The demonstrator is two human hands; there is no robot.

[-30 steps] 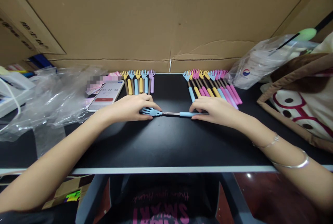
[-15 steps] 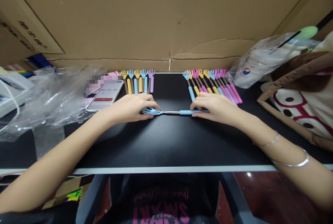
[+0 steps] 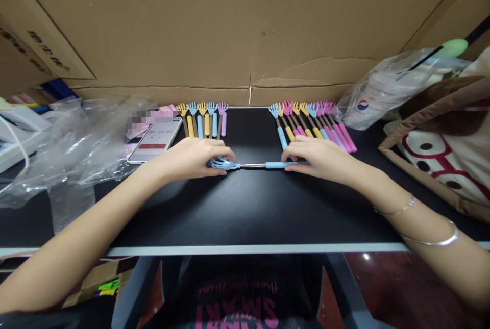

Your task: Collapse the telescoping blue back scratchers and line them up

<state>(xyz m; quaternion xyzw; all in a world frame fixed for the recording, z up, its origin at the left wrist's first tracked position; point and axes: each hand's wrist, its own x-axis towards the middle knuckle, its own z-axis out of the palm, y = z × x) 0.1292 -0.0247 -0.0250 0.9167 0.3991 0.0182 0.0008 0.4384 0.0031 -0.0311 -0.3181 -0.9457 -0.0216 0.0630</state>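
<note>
I had the left hand point(image 3: 191, 158) closed over the claw end of a blue telescopic back scratcher point(image 3: 252, 166), fingers curled down on its little plastic hand, while the right hand point(image 3: 319, 158) pinched the blue grip at the other end, so the tool lay level across the middle of the black counter point(image 3: 245, 211) with its bare metal shaft showing between my two hands. Behind the left hand stood a short row of back scratchers point(image 3: 203, 120) in yellow, blue and purple, laid side by side with claws toward the cardboard wall point(image 3: 245, 28); behind the right hand lay a larger row of back scratchers point(image 3: 312, 125) in blue, yellow, pink and purple, fanned slightly to the right. A phone point(image 3: 156, 138) lay just left of the short row, its screen reading 00:22:01 above a red button. Crumpled clear plastic point(image 3: 72, 140) covered the counter's left part. At the right a clear bag point(image 3: 383, 94) bore a round red and blue logo, beside a brown and cream fabric bag point(image 3: 440, 150). My shirt point(image 3: 237, 303) showed pink lettering, upside down and too dim to read surely. Two bangles point(image 3: 429, 232) sat on my right wrist.
</note>
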